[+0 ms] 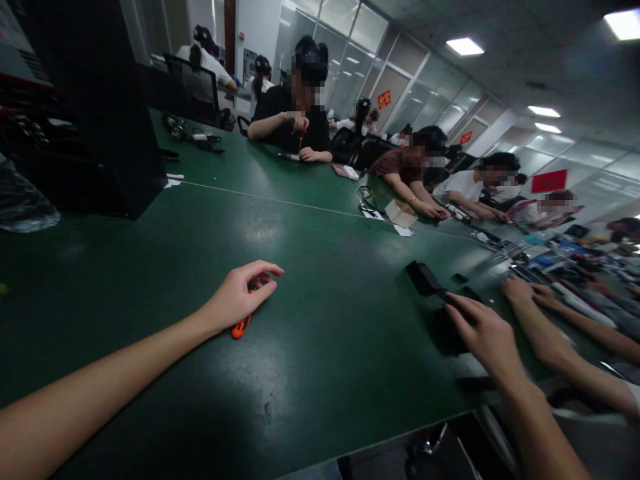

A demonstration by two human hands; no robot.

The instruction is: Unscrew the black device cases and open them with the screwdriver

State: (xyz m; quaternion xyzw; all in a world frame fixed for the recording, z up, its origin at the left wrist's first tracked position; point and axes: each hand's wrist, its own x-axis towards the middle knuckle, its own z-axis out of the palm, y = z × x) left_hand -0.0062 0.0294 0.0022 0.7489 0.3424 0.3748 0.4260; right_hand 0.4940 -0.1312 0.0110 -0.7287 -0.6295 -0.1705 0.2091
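Note:
My left hand [243, 297] rests on the green table [320, 293], its fingers curved and the thumb apart from them. Beneath it lies a tool with an orange and black handle [241, 328]; the hand covers most of it, so its kind does not show. Over at the right, my right hand [485, 333] grips a black object with a broad, blocky head [423, 277] and a narrow neck, raised over the table. Its exact kind cannot be made out. Small black pieces [461, 278] lie just beyond it.
At the right, a co-worker's forearms [543, 327] reach close to my right hand. A tall black panel [95, 113] stands at the left. Across the table are a small cardboard box [401, 213], cables [367, 197] and several people at work, one with a screwdriver [301, 139].

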